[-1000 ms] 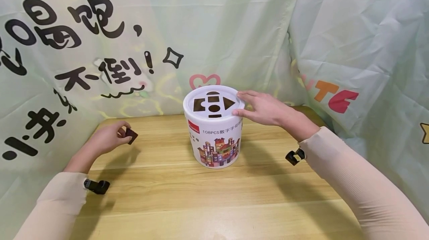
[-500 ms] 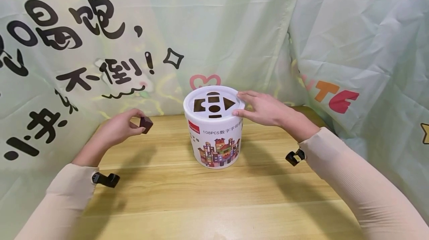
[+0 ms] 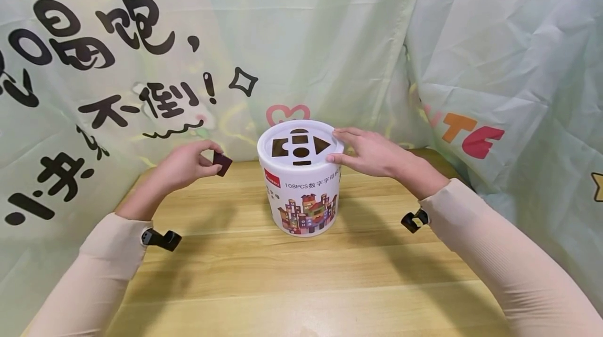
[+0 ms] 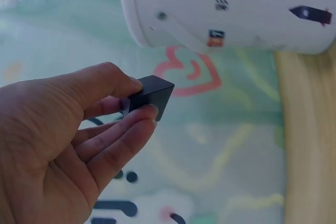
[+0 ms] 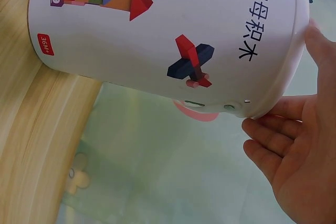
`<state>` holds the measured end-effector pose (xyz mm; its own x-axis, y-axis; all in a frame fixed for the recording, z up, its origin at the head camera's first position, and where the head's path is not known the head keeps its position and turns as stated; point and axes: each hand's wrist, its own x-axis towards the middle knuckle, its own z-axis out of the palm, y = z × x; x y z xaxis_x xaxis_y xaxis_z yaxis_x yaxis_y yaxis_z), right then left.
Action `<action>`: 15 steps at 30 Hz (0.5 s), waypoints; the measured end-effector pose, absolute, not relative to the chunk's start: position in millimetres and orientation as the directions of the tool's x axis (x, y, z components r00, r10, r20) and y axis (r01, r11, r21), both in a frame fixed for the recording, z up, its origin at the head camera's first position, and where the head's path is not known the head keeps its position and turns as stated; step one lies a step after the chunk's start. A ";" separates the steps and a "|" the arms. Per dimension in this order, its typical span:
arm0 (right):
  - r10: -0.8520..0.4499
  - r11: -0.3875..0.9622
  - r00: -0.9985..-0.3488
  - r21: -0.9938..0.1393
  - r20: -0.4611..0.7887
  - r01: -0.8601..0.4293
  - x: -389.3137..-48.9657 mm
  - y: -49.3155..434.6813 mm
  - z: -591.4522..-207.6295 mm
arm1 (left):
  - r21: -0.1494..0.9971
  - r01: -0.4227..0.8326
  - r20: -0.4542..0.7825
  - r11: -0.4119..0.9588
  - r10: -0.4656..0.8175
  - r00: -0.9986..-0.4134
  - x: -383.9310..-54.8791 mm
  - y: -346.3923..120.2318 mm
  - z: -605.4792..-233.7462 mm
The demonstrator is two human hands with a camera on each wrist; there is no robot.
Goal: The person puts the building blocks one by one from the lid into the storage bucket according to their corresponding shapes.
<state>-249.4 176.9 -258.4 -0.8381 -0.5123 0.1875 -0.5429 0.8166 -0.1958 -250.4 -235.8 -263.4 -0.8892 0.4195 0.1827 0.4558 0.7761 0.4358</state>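
Note:
A white lidded bucket (image 3: pixel 303 195) of building blocks stands upright on the table, its lid (image 3: pixel 270 137) cut with several shaped holes. To its left, my left hand (image 3: pixel 190 165) pinches a small dark block (image 3: pixel 223 163) between thumb and fingers, in the air and apart from the bucket. Flat faces and sharp edges of the same block (image 4: pixel 152 92) show in the left wrist view; the fingers cover part of it. My right hand (image 3: pixel 369 153) holds the right side of the lid's rim, thumb on the near side and fingers on the far side.
The wooden table (image 3: pixel 264 279) reaches to fabric curtains (image 3: pixel 330 38) at the back and sides. A black wrist camera (image 3: pixel 162 239) sits on the left sleeve, and another black camera (image 3: pixel 414 220) on the right one.
My left hand has moved right and slightly up with the dark block, closer to the bucket. The right hand and the bucket have stayed in place.

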 end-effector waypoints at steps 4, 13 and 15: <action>-0.511 0.818 -0.839 -0.195 0.188 -0.541 -249.4 177.1 -258.1 | 0.404 0.490 0.209 0.773 0.443 -0.872 -248.6 -223.5 -249.3; -0.508 0.822 -0.841 -0.188 0.188 -0.538 -248.7 176.8 -257.5 | 0.346 0.600 0.302 0.721 0.520 -0.799 -248.8 -190.1 -219.7; -0.507 0.822 -0.842 -0.190 0.186 -0.537 -248.6 177.0 -257.5 | 0.334 0.608 0.309 0.720 0.526 -0.792 -249.8 -181.4 -214.0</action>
<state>-248.6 177.0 -257.5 -0.8419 -0.5065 0.1861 -0.5366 0.8222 -0.1897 -249.8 -181.4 -214.0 -0.7922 0.5262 0.3090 0.6084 0.7197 0.3345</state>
